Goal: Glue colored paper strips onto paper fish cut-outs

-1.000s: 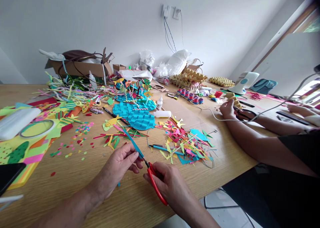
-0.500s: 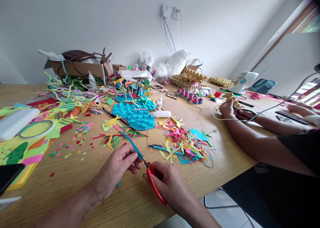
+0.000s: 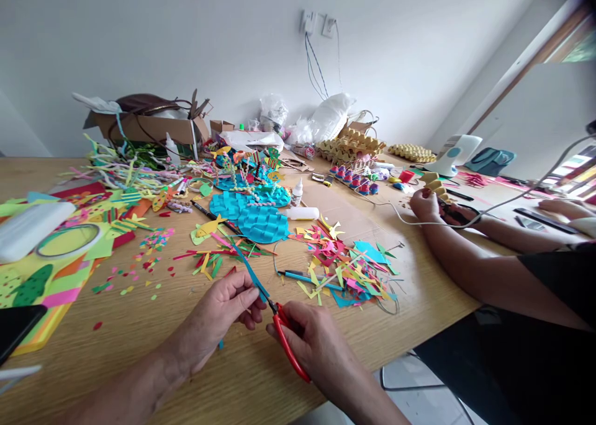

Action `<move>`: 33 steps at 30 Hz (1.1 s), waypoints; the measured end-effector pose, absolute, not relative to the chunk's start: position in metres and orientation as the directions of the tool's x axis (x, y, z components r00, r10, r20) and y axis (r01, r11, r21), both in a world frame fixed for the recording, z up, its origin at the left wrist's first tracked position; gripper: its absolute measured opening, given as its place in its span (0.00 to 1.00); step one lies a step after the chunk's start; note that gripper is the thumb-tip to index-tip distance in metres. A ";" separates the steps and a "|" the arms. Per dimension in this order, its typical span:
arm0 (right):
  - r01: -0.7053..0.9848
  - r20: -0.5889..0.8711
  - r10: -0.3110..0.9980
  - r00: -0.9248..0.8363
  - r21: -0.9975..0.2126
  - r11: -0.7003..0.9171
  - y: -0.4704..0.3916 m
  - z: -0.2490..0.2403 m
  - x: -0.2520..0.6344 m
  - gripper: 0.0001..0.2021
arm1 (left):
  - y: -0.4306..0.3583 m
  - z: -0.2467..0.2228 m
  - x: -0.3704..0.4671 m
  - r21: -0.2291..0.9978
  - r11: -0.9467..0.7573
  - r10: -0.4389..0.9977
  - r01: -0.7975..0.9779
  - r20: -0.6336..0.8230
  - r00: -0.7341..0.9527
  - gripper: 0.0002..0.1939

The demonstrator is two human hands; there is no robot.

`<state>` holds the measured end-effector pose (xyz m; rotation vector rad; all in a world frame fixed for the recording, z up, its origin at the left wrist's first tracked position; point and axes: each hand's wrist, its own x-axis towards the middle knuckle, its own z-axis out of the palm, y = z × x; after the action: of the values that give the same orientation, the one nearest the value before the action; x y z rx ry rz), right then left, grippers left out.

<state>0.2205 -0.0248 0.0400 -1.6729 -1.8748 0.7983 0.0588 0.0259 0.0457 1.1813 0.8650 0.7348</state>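
Turned slightly edge-on since the earlier frame, a blue paper strip (image 3: 254,277) is being held at lower centre in the head view. It is being pinched between the left hand's (image 3: 233,304) thumb and fingers. Red-handled scissors (image 3: 285,345) are being gripped by the right hand (image 3: 319,338), their blades being kept at the strip's near end. Paper scraps (image 3: 321,245) are lying right of centre. At right, an egg-carton piece (image 3: 433,182) is being held by a co-worker's hand (image 3: 424,205).

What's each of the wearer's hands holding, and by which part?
Left hand: blue paper strip, near its lower end. Right hand: red scissors, by the handles.
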 end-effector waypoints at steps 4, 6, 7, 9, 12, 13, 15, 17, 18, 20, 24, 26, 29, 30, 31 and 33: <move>0.701 -0.012 0.993 -0.117 -0.709 0.075 -0.024 0.039 0.221 0.14 | 0.025 0.046 0.059 0.973 0.228 0.862 -0.042 -0.181 0.473 0.14; 0.701 -0.014 0.993 -0.116 -0.709 0.072 -0.024 0.040 0.221 0.14 | 0.025 0.047 0.060 0.973 0.225 0.870 -0.046 -0.179 0.460 0.14; 0.702 -0.017 0.993 -0.115 -0.709 0.069 -0.024 0.040 0.221 0.14 | 0.025 0.047 0.059 0.973 0.224 0.873 -0.049 -0.178 0.455 0.14; 0.707 -0.026 0.993 -0.114 -0.705 0.063 -0.024 0.042 0.220 0.13 | 0.025 0.047 0.059 0.973 0.225 0.873 -0.053 -0.177 0.454 0.14; 0.717 -0.038 0.992 -0.117 -0.695 0.058 -0.024 0.043 0.219 0.13 | 0.024 0.047 0.059 0.970 0.234 0.864 -0.062 -0.178 0.471 0.14; 0.718 -0.038 0.992 -0.119 -0.693 0.059 -0.024 0.043 0.219 0.12 | 0.024 0.047 0.059 0.968 0.241 0.860 -0.064 -0.183 0.476 0.13; 0.716 -0.032 0.992 -0.121 -0.695 0.065 -0.024 0.042 0.219 0.12 | 0.024 0.047 0.059 0.963 0.262 0.852 -0.063 -0.200 0.483 0.13; 0.713 -0.021 0.992 -0.122 -0.698 0.073 -0.024 0.041 0.219 0.12 | 0.023 0.047 0.059 0.955 0.288 0.846 -0.066 -0.221 0.486 0.13; 0.711 -0.015 0.992 -0.123 -0.699 0.078 -0.024 0.040 0.219 0.12 | 0.023 0.047 0.059 0.952 0.298 0.843 -0.069 -0.228 0.487 0.14; 0.709 -0.006 0.992 -0.125 -0.700 0.085 -0.024 0.039 0.218 0.12 | 0.022 0.047 0.059 0.947 0.311 0.839 -0.074 -0.237 0.490 0.14; 0.709 -0.002 0.993 -0.117 -0.700 0.082 -0.023 0.038 0.216 0.13 | 0.022 0.048 0.059 0.942 0.324 0.835 -0.085 -0.243 0.493 0.14; 0.712 -0.001 0.994 -0.114 -0.698 0.081 -0.024 0.038 0.216 0.13 | 0.022 0.048 0.060 0.940 0.328 0.836 -0.092 -0.243 0.493 0.14; 0.711 0.000 0.993 -0.116 -0.699 0.083 -0.024 0.037 0.217 0.14 | 0.022 0.047 0.060 0.938 0.330 0.837 -0.101 -0.241 0.492 0.14; 0.708 0.000 0.993 -0.115 -0.701 0.082 -0.024 0.037 0.218 0.14 | 0.022 0.047 0.060 0.939 0.328 0.837 -0.102 -0.239 0.491 0.14; 0.706 -0.001 0.994 -0.114 -0.704 0.080 -0.024 0.037 0.218 0.15 | 0.022 0.047 0.060 0.941 0.324 0.838 -0.100 -0.236 0.492 0.15; 0.700 -0.011 0.993 -0.116 -0.711 0.074 -0.024 0.037 0.219 0.15 | 0.023 0.047 0.060 0.946 0.310 0.838 -0.093 -0.226 0.497 0.14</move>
<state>0.2187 -0.0240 0.0371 -1.6731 -1.8708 0.7917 0.0602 0.0226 0.0465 1.0825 0.8445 0.7222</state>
